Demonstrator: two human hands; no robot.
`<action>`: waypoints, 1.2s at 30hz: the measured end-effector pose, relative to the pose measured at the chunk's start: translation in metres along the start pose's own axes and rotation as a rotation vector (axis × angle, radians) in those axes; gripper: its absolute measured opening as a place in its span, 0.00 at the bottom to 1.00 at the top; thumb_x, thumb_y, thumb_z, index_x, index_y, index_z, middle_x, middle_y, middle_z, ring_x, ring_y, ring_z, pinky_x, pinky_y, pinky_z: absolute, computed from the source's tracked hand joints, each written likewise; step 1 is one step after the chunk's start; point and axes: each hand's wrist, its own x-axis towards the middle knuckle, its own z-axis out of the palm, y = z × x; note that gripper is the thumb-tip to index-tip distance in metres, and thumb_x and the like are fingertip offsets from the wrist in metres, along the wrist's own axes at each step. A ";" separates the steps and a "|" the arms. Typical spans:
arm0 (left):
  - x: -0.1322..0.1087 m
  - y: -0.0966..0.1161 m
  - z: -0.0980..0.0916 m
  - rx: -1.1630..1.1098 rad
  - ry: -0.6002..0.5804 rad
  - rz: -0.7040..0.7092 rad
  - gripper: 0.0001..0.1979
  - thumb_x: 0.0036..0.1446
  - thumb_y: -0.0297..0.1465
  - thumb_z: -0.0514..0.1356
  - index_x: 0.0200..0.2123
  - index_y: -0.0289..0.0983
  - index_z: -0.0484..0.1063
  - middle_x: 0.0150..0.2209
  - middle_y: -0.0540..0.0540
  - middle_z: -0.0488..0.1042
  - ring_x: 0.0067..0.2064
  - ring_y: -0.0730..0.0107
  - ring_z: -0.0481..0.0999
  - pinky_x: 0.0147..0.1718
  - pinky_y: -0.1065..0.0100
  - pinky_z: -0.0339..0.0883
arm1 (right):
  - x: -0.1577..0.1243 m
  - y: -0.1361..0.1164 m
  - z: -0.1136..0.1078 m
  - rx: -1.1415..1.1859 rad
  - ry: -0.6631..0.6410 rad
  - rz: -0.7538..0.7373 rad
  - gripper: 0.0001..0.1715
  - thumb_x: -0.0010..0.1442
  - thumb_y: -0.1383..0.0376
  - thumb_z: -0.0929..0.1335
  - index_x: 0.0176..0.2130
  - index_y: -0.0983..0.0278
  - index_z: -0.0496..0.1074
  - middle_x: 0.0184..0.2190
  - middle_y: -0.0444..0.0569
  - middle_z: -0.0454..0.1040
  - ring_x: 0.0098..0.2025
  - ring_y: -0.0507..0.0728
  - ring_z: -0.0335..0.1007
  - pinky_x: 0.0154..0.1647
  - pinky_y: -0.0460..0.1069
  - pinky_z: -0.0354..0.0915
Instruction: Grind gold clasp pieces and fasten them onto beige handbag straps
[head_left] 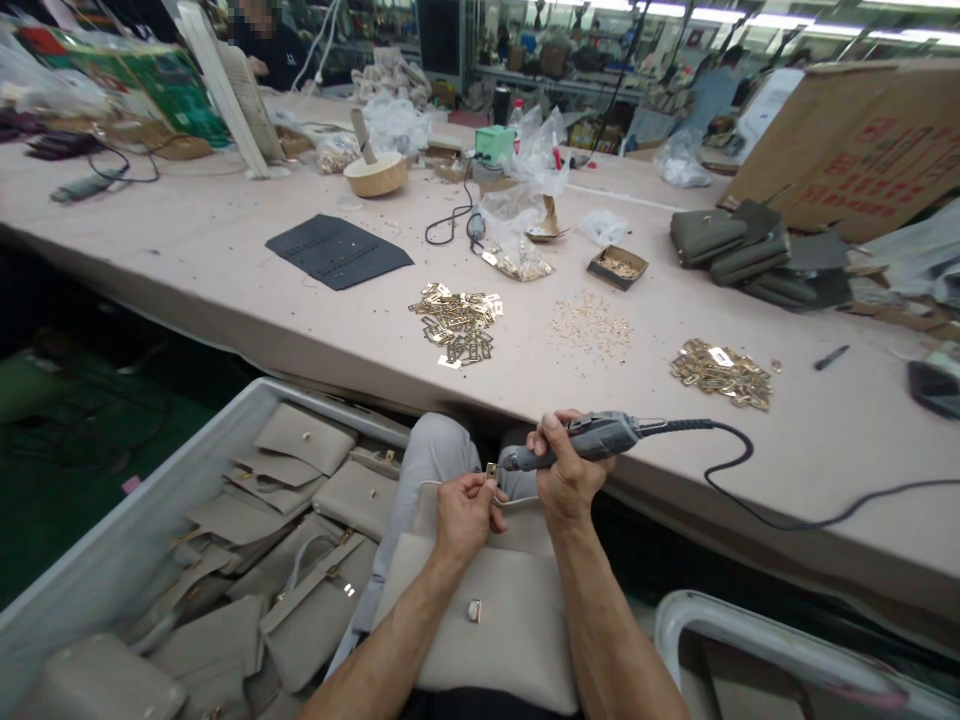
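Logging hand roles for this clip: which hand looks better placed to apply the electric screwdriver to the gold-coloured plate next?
Probably the right: the right hand grips the corded electric screwdriver, its tip close to the gold-coloured plate. The left hand is busy pinching that plate by the taupe bag.

The right hand [574,468] grips a corded tool [604,435], its tip just beside a small gold plate [491,470] pinched by the left hand [463,515]. From them, a beige bag [517,600] lies at six o'clock on the lap [441,455], a bag-filled bin [172,490] at eight; on the tabletop [360,330], a gold pile [459,318] at eleven, a brassy pile [721,375] at two.
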 end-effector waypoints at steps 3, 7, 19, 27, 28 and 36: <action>-0.001 0.001 0.000 -0.002 0.001 0.000 0.17 0.59 0.41 0.64 0.31 0.31 0.78 0.14 0.47 0.74 0.14 0.71 0.70 0.17 0.73 0.63 | -0.002 0.002 0.001 -0.027 -0.007 -0.013 0.13 0.56 0.67 0.79 0.35 0.64 0.73 0.22 0.40 0.69 0.19 0.50 0.64 0.23 0.48 0.66; -0.003 0.003 0.001 0.000 0.004 0.001 0.16 0.59 0.40 0.64 0.30 0.31 0.78 0.13 0.47 0.74 0.13 0.72 0.70 0.16 0.73 0.62 | -0.005 0.004 0.002 -0.071 -0.030 -0.046 0.10 0.57 0.68 0.78 0.35 0.65 0.75 0.22 0.41 0.70 0.19 0.50 0.65 0.24 0.48 0.67; -0.012 0.006 -0.002 0.043 -0.026 0.068 0.19 0.58 0.45 0.65 0.28 0.33 0.77 0.12 0.50 0.71 0.12 0.73 0.68 0.15 0.75 0.59 | -0.017 0.007 -0.003 -0.297 -0.162 0.005 0.17 0.55 0.59 0.80 0.33 0.64 0.74 0.19 0.40 0.69 0.17 0.52 0.66 0.18 0.47 0.65; -0.012 0.003 -0.004 0.018 -0.052 0.084 0.21 0.57 0.47 0.66 0.25 0.34 0.77 0.12 0.50 0.70 0.12 0.74 0.67 0.14 0.75 0.58 | -0.018 0.008 -0.007 -0.363 -0.230 -0.014 0.18 0.54 0.59 0.81 0.32 0.65 0.73 0.23 0.43 0.72 0.22 0.51 0.67 0.20 0.46 0.66; -0.012 0.002 -0.005 0.014 -0.054 0.085 0.21 0.57 0.47 0.66 0.26 0.34 0.77 0.12 0.50 0.70 0.12 0.74 0.67 0.14 0.75 0.58 | -0.019 0.008 -0.007 -0.361 -0.228 -0.014 0.18 0.54 0.59 0.81 0.32 0.65 0.73 0.23 0.43 0.72 0.22 0.51 0.66 0.20 0.46 0.66; -0.007 -0.003 -0.001 -0.058 -0.007 0.078 0.18 0.58 0.43 0.65 0.33 0.31 0.78 0.20 0.46 0.79 0.14 0.74 0.71 0.16 0.75 0.62 | 0.003 -0.027 -0.005 -0.012 -0.125 -0.001 0.14 0.56 0.65 0.78 0.32 0.64 0.70 0.19 0.36 0.65 0.16 0.48 0.59 0.22 0.47 0.65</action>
